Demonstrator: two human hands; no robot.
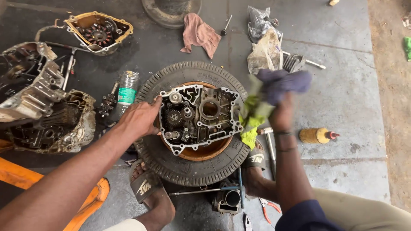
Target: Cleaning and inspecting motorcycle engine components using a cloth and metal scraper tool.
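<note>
Bracing the grey cast-metal engine crankcase half [198,116] at frame centre: left hand [140,118], fingers spread and laid flat on the case's left edge, pressing rather than gripping. Case lies open side up, gears and shafts showing on its left, a round bore at its upper middle. It rests on the orange-brown rim of a small black ribbed rubber tyre [192,164] lying flat on the concrete floor [346,98].

Right hand [280,117] is right of centre, just beside the case's right edge, closed round a bunched yellow-green and blue-grey cloth rag [265,96]. Rag is motion-blurred; cannot tell whether it touches the case.

Around it:
- Left edge of frame: larger dirty grey engine block [38,107].
- Upper left: orange-rimmed stator cover with copper windings [99,32].
- Between block and tyre: clear plastic bottle with green label [127,90].
- Top centre: pink cloth [199,34].
- Right of centre, well clear of the tyre: small yellow squeeze bottle with red tip [317,135] lying on its side.
- Bottom centre, touching the tyre's lower edge: grey metal cylinder barrel [229,201].
- Just right of that: red-handled pliers [269,207].
- 2 sandalled feet against the tyre's lower edge.
</note>
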